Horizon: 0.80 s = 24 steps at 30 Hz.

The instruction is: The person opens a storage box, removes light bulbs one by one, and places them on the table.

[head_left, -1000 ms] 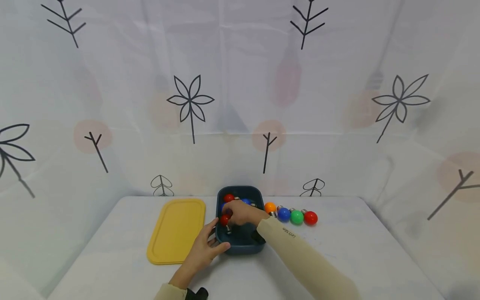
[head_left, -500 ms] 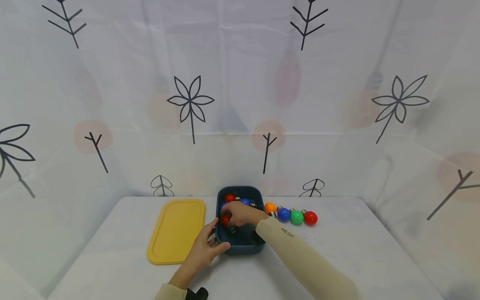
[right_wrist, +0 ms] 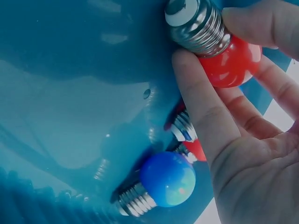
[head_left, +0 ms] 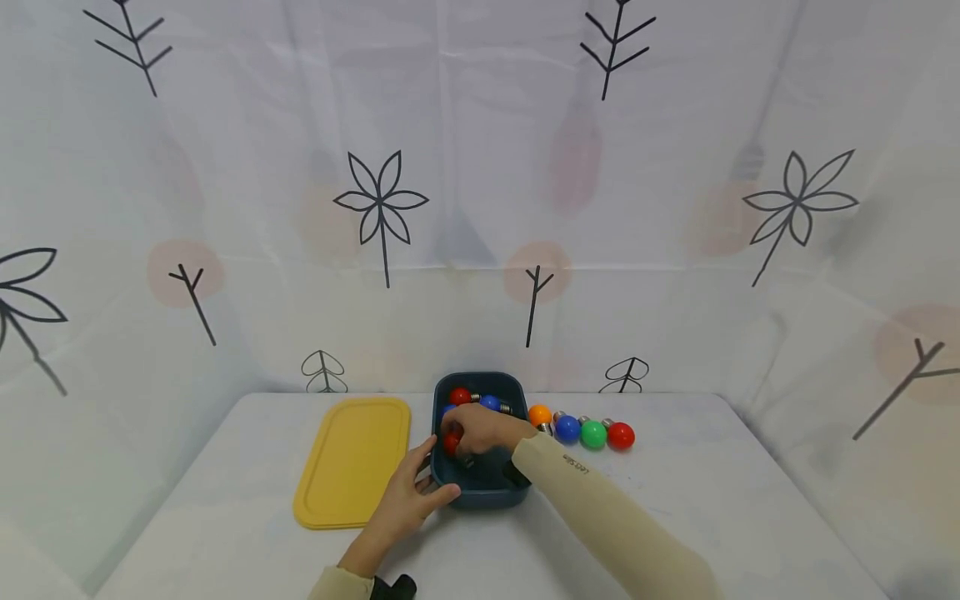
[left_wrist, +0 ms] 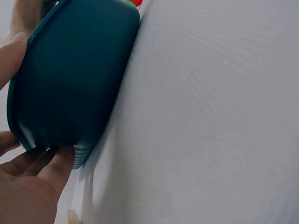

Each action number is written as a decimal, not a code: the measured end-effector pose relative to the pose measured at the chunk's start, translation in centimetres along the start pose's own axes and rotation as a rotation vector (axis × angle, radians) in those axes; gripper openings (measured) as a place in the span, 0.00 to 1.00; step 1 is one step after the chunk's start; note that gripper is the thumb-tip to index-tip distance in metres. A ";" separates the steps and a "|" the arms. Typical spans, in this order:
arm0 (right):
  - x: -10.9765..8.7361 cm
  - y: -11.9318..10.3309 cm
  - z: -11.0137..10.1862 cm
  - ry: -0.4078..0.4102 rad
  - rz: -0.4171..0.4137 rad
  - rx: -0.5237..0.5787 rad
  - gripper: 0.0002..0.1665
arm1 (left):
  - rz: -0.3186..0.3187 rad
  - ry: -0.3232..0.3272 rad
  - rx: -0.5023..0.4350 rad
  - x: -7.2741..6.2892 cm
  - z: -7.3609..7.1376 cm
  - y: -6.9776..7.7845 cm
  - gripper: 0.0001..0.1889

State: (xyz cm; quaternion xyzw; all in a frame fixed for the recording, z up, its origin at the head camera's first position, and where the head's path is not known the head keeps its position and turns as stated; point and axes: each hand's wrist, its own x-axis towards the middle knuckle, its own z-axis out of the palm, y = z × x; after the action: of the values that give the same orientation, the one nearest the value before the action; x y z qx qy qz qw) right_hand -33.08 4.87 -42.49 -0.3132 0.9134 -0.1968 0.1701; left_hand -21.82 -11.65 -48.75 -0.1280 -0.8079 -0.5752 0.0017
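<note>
A dark teal plastic bin (head_left: 483, 497) stands at the middle of the table. My left hand (head_left: 408, 504) holds its near left corner, thumb at the front and fingers against the left side; the left wrist view shows these fingers (left_wrist: 58, 163) on the outer wall. Inside the bin, my right hand (head_left: 480, 427) pinches a red light bulb (right_wrist: 233, 65) between thumb and index finger, around its silver screw base. A blue bulb (right_wrist: 168, 179) lies on the bin floor, beside another red bulb (right_wrist: 198, 150) partly hidden by my fingers. Another blue bulb (head_left: 489, 403) lies near the back.
Left of the bin lies a yellow tray (head_left: 352, 462). To the right, an orange bulb (head_left: 540, 416), a blue bulb (head_left: 567, 429), a green bulb (head_left: 593, 434) and a red bulb (head_left: 621, 436) lie in a row on the white table (head_left: 675, 517). A patterned cloth (head_left: 480, 208) hangs behind.
The red bulb in my right hand has turned slightly, its screw base swinging to the right. A blue bulb at the back has shifted a little left. My left hand stays put.
</note>
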 end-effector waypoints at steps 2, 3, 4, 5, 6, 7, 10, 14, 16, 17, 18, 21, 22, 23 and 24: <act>-0.1 0.0 -0.1 0.001 -0.002 0.007 0.22 | 0.003 0.000 -0.001 0.0 0.0 0.0 0.44; -0.1 0.0 -0.2 0.002 -0.005 0.010 0.21 | 0.004 -0.001 0.000 0.0 0.0 -0.1 0.44; -0.1 0.0 -0.3 0.005 -0.009 0.013 0.21 | 0.005 -0.001 -0.001 0.0 0.0 -0.1 0.44; -0.1 0.0 -0.5 0.008 -0.011 0.020 0.21 | 0.007 -0.001 -0.002 0.0 0.0 -0.1 0.44; -0.2 0.0 -0.6 0.011 -0.011 0.028 0.22 | 0.008 -0.001 -0.003 0.1 0.0 -0.1 0.45; -0.2 0.0 -0.8 0.016 -0.011 0.038 0.22 | 0.009 0.000 -0.005 0.0 0.0 -0.1 0.45; -0.5 0.0 -1.4 0.043 -0.016 0.061 0.23 | 0.009 0.002 -0.012 0.1 0.0 -0.1 0.46; -1.3 0.0 -2.4 0.091 -0.031 0.101 0.24 | 0.004 0.004 -0.009 0.1 0.1 -0.1 0.46; -1.9 -0.1 -3.0 0.117 -0.040 0.120 0.24 | 0.004 0.005 -0.009 0.1 0.1 0.0 0.46; -2.3 -0.2 -3.4 0.132 -0.042 0.121 0.24 | 0.004 0.006 -0.006 0.1 0.1 0.0 0.46; -2.6 -0.2 -3.7 0.148 -0.046 0.125 0.25 | 0.002 0.006 -0.002 0.1 0.1 0.0 0.46; -3.7 -0.2 -4.6 0.195 -0.069 0.144 0.25 | -0.011 0.007 0.008 0.1 0.1 0.0 0.46; -4.1 -0.2 -4.8 0.210 -0.075 0.152 0.25 | -0.014 0.008 0.011 0.1 0.1 0.0 0.46; -4.6 -0.2 -5.1 0.224 -0.079 0.160 0.25 | -0.016 0.009 0.014 0.1 0.1 0.0 0.46; -5.0 0.0 -5.3 0.239 -0.088 0.166 0.24 | -0.018 0.010 0.015 0.1 0.1 0.0 0.46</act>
State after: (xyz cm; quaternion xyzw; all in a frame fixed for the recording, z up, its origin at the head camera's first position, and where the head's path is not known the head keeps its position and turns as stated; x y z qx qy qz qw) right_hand -31.60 9.39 -36.98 -0.3121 0.8931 -0.3148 0.0766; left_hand -21.91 -11.51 -48.75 -0.1179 -0.8132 -0.5698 0.0015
